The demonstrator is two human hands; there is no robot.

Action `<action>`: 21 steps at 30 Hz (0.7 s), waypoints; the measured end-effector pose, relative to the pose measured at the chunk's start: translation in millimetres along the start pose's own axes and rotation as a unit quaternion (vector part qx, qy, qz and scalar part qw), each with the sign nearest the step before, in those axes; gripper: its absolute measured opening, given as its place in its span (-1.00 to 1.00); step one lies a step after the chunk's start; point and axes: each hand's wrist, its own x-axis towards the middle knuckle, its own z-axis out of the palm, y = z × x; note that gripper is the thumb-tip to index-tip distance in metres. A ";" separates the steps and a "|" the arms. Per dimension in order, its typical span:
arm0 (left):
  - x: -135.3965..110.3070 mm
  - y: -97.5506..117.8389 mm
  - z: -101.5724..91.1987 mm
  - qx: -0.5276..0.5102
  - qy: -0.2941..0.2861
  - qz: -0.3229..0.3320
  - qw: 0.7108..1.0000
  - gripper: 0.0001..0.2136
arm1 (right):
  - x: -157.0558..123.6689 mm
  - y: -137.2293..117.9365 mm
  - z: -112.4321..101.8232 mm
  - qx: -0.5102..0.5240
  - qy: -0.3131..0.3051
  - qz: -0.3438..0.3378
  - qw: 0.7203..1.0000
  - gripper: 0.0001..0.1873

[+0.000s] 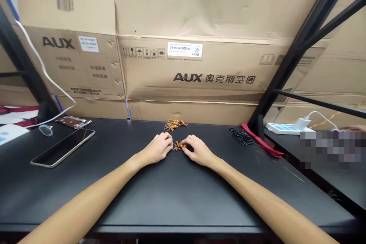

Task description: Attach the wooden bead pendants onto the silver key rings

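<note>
Between my two hands, low over the black table, is a keychain [179, 146] with brown wooden beads and a metal ring at its left end. My left hand [159, 147] has its fingers curled and closed at that ring. From the other side, my right hand [198, 148] pinches the beaded end with thumb and fingers. Just beyond them lies a small pile of similar beaded keychains [175, 124], some with metal rings showing. The fingertips partly hide the held keychain.
A phone [63, 148] lies at left, near a clear plastic piece [46, 130] and a brown packet [73, 122]. Black rings [242, 137] and a red strap [261, 141] are at right. Cardboard [188, 19] walls the back. A power strip [281, 128] sits on the neighbouring table.
</note>
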 end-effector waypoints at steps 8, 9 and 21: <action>-2.6 4.4 -3.0 -0.004 0.015 -0.004 1.000 -0.82 | -0.1 -1.7 -1.9 0.032 -0.012 -0.014 0.999 -0.87; -2.4 4.0 -2.3 0.000 0.018 -0.004 1.000 -0.83 | -0.1 -3.3 -2.0 0.044 -0.014 -0.018 0.999 -0.87; -1.3 3.1 -2.1 0.002 -0.001 0.009 1.000 -0.87 | 0.9 5.0 -0.1 0.023 -0.001 0.036 0.999 -0.88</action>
